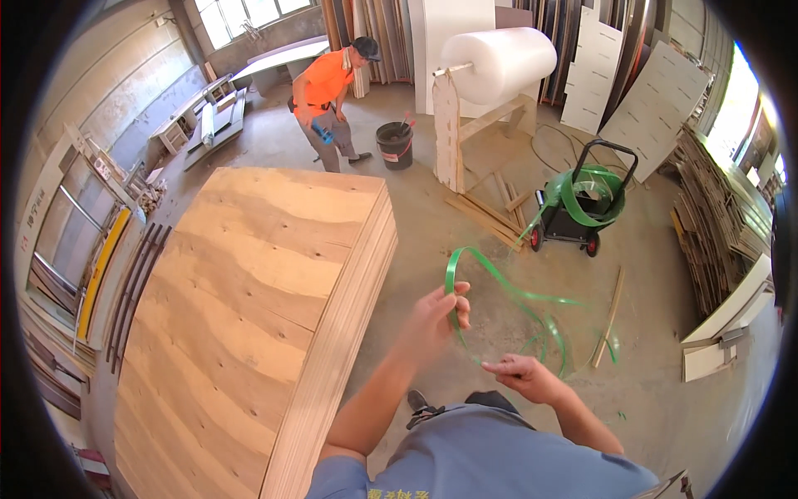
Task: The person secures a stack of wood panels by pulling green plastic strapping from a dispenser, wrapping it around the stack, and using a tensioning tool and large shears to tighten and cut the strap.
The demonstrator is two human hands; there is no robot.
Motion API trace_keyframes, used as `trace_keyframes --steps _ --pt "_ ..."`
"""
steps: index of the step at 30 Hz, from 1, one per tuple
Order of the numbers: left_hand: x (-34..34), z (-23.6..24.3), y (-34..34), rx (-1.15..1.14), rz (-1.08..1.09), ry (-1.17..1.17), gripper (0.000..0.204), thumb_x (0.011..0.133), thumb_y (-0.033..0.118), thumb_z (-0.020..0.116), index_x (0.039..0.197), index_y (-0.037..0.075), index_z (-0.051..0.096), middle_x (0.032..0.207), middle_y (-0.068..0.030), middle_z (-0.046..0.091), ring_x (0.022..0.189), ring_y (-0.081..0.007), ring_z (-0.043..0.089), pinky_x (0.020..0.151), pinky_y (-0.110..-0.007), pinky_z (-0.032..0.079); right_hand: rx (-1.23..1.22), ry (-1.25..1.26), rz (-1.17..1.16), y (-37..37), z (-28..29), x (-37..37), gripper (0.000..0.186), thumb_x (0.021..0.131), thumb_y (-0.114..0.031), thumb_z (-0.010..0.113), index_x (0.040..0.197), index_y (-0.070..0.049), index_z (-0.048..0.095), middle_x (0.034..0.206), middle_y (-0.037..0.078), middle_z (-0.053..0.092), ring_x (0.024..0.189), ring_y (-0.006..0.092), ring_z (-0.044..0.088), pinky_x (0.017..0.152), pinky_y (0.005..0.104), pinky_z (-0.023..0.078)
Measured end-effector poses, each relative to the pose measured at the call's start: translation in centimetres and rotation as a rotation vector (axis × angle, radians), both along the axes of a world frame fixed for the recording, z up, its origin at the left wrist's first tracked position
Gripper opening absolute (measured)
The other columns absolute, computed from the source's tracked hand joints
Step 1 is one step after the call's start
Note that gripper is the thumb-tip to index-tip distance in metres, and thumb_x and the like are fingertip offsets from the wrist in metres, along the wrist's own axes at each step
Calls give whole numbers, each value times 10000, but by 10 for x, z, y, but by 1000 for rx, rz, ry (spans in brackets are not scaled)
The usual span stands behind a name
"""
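Observation:
A green plastic strap (492, 273) loops up through my left hand (445, 313), whose fingers are closed round it in front of my chest. The strap's lower end runs to my right hand (524, 376), which pinches it with the index finger stretched along it. More of the strap lies in loose curls on the concrete floor and leads toward a wheeled strapping cart (583, 208) that holds a green coil. Left of my arm rises a tall stack of plywood sheets (249, 308), its layered edge facing me.
Beyond the stack a person in an orange shirt (326, 83) stands near a black bucket (394, 146). A bubble wrap roll (507, 62) sits on a wooden stand. A thin wooden strip (609, 318) lies on the floor to the right, near stacked boards (719, 224).

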State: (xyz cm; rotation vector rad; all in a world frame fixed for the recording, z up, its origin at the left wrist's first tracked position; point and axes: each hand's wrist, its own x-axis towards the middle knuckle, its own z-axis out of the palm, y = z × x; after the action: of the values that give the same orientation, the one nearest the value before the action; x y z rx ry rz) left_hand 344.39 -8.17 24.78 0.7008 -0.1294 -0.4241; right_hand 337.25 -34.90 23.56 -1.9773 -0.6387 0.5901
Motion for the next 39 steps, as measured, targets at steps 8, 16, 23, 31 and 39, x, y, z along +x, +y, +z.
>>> trace_keyframes --steps 8,16,23,31,39 --pt "236 15 122 44 306 46 257 991 212 540 1084 -25 578 828 -54 611 737 -176 601 721 -352 525 -156 366 -559 -20 -157 20 214 933 -210 618 1074 -72 700 784 122 671 690 237 578 670 367 476" --pt "461 77 259 90 372 -134 232 1000 159 526 1166 2 566 782 7 562 654 -81 557 621 -210 494 -796 147 -571 -100 -291 56 249 897 -343 629 969 -117 703 914 168 676 888 390 630 731 484 496" --pt "539 159 296 286 516 -180 285 1023 192 485 1228 7 555 830 3 528 694 -80 524 617 -207 486 -853 422 -594 -116 -320 100 245 861 -336 663 1005 -144 714 904 158 692 881 384 641 768 479 508" --pt "629 154 356 753 541 -426 319 1014 222 523 1257 23 577 893 33 573 803 -69 520 710 -214 415 -590 157 -646 -50 -268 267 320 783 -266 739 1031 -69 698 952 195 689 916 377 650 792 444 514" --pt "802 121 576 878 802 -224 260 982 194 563 1154 8 620 973 -45 647 838 -125 593 761 -246 488 -178 134 -761 91 -191 464 278 785 -153 760 1019 -15 701 941 155 695 860 247 643 778 333 495"
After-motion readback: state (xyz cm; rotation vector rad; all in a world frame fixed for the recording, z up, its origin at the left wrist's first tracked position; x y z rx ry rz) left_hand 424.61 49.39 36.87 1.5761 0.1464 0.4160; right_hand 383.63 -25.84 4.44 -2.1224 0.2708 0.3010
